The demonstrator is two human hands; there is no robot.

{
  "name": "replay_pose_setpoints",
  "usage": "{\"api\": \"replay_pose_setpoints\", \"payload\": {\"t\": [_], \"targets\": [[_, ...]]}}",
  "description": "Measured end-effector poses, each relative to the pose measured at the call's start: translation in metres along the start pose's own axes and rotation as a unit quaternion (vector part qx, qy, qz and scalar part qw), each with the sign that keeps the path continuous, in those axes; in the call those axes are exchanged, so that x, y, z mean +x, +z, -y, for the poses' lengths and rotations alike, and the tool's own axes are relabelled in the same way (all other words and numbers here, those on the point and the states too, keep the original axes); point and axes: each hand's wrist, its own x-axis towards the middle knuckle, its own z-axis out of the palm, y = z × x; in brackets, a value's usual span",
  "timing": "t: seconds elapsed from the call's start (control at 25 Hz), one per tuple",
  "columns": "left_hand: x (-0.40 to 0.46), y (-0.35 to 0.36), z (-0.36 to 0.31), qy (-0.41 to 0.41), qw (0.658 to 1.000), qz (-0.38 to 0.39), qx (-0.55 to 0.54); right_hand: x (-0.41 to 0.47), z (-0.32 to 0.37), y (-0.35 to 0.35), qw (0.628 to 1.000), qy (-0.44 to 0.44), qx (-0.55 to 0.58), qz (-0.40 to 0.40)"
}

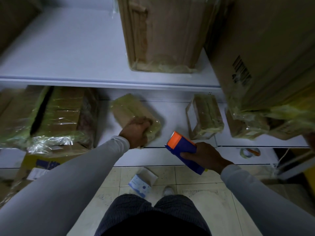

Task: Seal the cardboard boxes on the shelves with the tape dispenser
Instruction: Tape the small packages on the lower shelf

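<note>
Small cardboard box (134,114): brown, wrapped in yellowish tape, at lower shelf (172,106) front edge; left hand (136,132) grips its near end. Tape dispenser (183,150): blue, orange head, clasped in right hand (206,157), off the shelf.

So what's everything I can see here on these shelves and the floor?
Small taped box: one, brown under yellowish tape, lower shelf middle, gripped by left hand.
Tape dispenser: one, blue and orange, in right hand.
Other taped boxes: several, brown, both shelves; one small right of the dispenser, one tall on upper shelf.
Tape roll: one, pale, low right ledge.
Carton: one, white and blue, on floor tiles.
Shelves: white.
Hands: left, right, grey sleeves.
</note>
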Motion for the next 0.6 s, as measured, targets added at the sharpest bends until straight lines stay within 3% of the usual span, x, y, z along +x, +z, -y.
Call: {"api": "replay_pose_setpoints", "payload": {"t": [0.08, 0.32, 0.6], "targets": [[-0.011, -0.001, 0.013, 0.057, 0.998, -0.01, -0.013, 0.001, 0.001, 0.003, 1.0, -0.007, 0.008, 0.004], [-0.023, 0.004, 0.014, 0.042, 0.998, -0.042, -0.036, 0.0, 0.006, 0.004, 0.998, -0.044, 0.017, 0.028], [-0.044, -0.019, -0.009, 0.005, 0.969, -0.028, -0.247, -0.007, 0.036, -0.017, 0.987, -0.122, 0.041, 0.1]]}}
